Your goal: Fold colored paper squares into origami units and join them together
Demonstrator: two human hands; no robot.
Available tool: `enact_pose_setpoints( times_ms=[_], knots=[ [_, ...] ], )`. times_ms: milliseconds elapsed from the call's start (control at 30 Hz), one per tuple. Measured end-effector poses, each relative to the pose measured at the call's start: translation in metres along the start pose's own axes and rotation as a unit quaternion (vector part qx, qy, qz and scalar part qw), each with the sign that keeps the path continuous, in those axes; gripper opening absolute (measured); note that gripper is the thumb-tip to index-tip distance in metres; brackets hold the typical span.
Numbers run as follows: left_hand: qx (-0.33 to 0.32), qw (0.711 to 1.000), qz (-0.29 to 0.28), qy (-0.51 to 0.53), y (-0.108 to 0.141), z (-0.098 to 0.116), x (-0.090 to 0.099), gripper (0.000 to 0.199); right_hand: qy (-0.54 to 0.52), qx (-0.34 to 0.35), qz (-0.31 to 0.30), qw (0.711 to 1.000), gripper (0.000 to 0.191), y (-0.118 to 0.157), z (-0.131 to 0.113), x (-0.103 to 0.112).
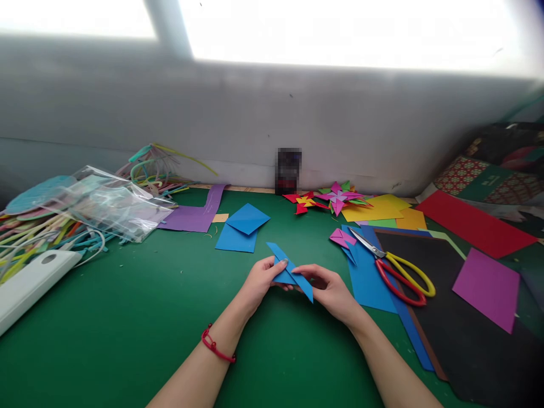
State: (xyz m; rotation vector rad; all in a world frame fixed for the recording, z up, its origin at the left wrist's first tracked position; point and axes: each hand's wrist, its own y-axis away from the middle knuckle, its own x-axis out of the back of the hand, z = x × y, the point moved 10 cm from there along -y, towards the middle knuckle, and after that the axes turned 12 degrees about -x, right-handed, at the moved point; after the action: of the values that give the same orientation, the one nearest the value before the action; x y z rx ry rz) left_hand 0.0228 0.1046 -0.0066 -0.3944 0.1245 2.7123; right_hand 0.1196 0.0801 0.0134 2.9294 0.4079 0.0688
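Note:
A folded piece of blue paper (289,271) is held between both hands above the green table, its long strip running from upper left to lower right. My left hand (260,279) pinches its left side, thumb on top and fingers underneath. My right hand (329,288) grips the right part, with the thumb and some fingertips hidden behind the paper. Two blue paper squares (242,235) lie overlapped just beyond my left hand. To the right of my right hand sit a small folded pink paper piece (342,237) and a blue folded one (350,254).
Scissors (402,272) with red and yellow handles rest on blue paper and a black sheet (420,249). Finished paper stars (338,196) lie by the wall. Pipe cleaners, a clear plastic bag (123,201) and a white power strip (38,286) occupy the left. Purple paper (191,218) lies behind.

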Motion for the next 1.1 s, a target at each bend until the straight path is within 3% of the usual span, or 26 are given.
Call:
enact_pose_setpoints(
  times_ms=[233, 367, 600, 733, 933, 1100],
  knots=[
    [0.002, 0.999, 0.006, -0.037, 0.0, -0.002, 0.0, 0.028, 0.13, 0.122, 0.074, 0.981, 0.019, 0.008, -0.022, 0.01],
    [-0.015, 0.999, -0.017, -0.046, 0.002, 0.004, -0.004, 0.026, 0.14, 0.144, 0.078, 0.977, 0.016, 0.01, -0.025, 0.01],
    [-0.042, 0.996, -0.039, -0.07, 0.003, 0.011, -0.009, 0.027, 0.125, 0.118, 0.083, 0.982, 0.009, 0.007, -0.019, 0.013],
    [-0.046, 0.997, -0.015, -0.054, 0.002, 0.005, -0.009, 0.029, 0.09, 0.076, 0.101, 0.988, 0.003, 0.005, -0.014, 0.014],
    [-0.057, 0.998, 0.016, 0.011, 0.003, 0.003, -0.013, 0.029, 0.016, 0.073, 0.109, 0.991, 0.009, 0.004, -0.015, 0.015],
    [-0.028, 0.995, -0.027, 0.097, 0.007, 0.004, -0.03, 0.039, -0.025, 0.054, 0.11, 0.992, 0.012, 0.001, -0.013, 0.022]
  ],
)
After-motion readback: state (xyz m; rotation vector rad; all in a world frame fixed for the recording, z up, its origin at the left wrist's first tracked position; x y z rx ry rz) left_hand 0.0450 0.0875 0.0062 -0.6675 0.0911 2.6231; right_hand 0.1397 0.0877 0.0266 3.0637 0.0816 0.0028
